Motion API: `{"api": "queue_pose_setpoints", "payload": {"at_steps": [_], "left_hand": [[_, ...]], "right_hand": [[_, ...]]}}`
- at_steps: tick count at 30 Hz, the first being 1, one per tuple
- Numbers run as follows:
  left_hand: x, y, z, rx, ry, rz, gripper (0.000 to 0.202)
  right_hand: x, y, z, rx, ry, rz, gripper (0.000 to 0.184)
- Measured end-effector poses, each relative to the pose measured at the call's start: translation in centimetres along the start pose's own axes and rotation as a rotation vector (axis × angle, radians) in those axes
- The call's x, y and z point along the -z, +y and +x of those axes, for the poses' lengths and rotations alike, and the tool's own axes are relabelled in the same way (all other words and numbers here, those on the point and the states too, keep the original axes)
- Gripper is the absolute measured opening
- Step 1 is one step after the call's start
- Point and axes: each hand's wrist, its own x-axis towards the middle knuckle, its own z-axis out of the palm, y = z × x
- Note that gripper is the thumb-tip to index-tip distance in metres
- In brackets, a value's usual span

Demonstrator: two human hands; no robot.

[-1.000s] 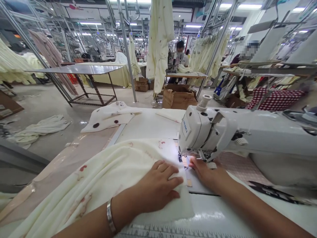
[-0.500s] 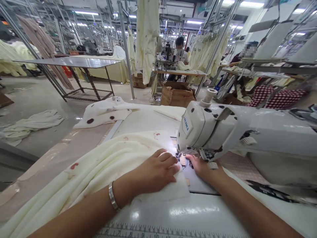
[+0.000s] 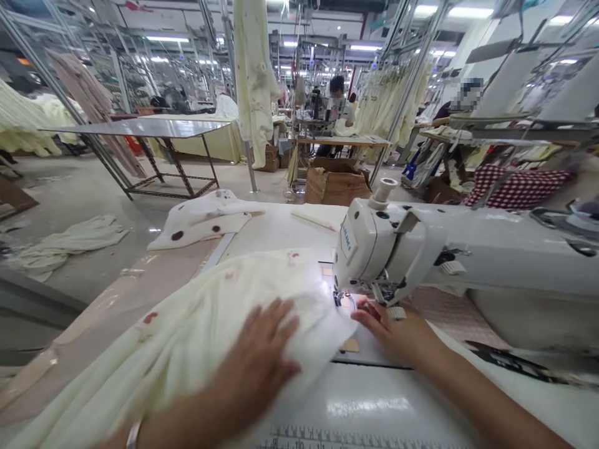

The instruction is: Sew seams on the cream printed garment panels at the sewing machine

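Note:
Cream fleece fabric with small red prints lies in folds across the sewing machine's bed, its right edge by the needle area. My left hand, blurred, rests flat on the fabric with fingers spread. Beside the presser foot, the thumb and fingers of my right hand are pinched together at the fabric's edge. The white sewing machine has its head just above this hand, and its lamp lights the needle area. What lies between the right fingertips is partly hidden.
A spotted white cloth piece lies at the table's far left. A printed ruler runs along the front edge. Black scissors or snips lie right of my right forearm. Beyond stand a metal table, a cardboard box and a person.
My left hand has moved left and toward me, away from the needle, its fingers spreading. The fabric's near right edge has shifted and now slants. My right hand stays beside the presser foot.

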Motion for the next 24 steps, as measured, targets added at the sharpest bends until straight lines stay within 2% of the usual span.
{"api": "queue_pose_setpoints", "payload": {"at_steps": [1,3,5,7,8,11,13,16,19,22,24], "left_hand": [[-0.5,1.8,-1.5,0.032,0.016,-0.028,0.046],[-0.8,5.2,-2.7,-0.047,0.002,-0.146,0.034],[-0.2,6.9,-1.4,-0.15,-0.02,-0.316,0.026],[0.8,6.6,1.4,-0.169,-0.016,-0.432,0.019],[1.1,5.8,2.9,-0.135,0.0,-0.428,0.017],[0.7,3.2,6.0,-0.105,-0.006,-0.285,0.021],[-0.2,2.3,6.3,-0.124,-0.024,-0.219,0.03],[-1.1,2.4,5.7,-0.106,-0.002,-0.19,0.035],[-0.8,2.9,5.4,-0.081,-0.011,-0.189,0.036],[-0.4,3.0,5.5,-0.08,-0.002,-0.187,0.036],[-0.3,2.9,5.6,-0.078,0.012,-0.174,0.036]], "right_hand": [[0.0,-0.3,-0.2,-0.004,-0.013,0.023,0.035],[-0.3,-1.0,-0.5,0.001,-0.038,0.078,0.031],[-0.5,-1.4,-0.7,0.006,-0.049,0.133,0.026],[-0.7,-1.4,-0.9,0.002,-0.041,0.189,0.023],[-0.7,-1.3,-1.0,0.0,-0.029,0.214,0.022],[-0.8,-0.6,-1.0,0.003,0.044,0.25,0.018],[-0.6,0.0,-0.9,0.013,0.108,0.226,0.018],[-0.1,0.3,-0.8,0.058,0.216,0.138,0.022],[0.6,-0.3,-1.6,0.204,0.277,0.078,0.026],[0.5,-1.4,-2.8,0.379,0.235,0.043,0.031],[0.1,-1.7,-3.5,0.42,0.175,-0.028,0.035]]}}
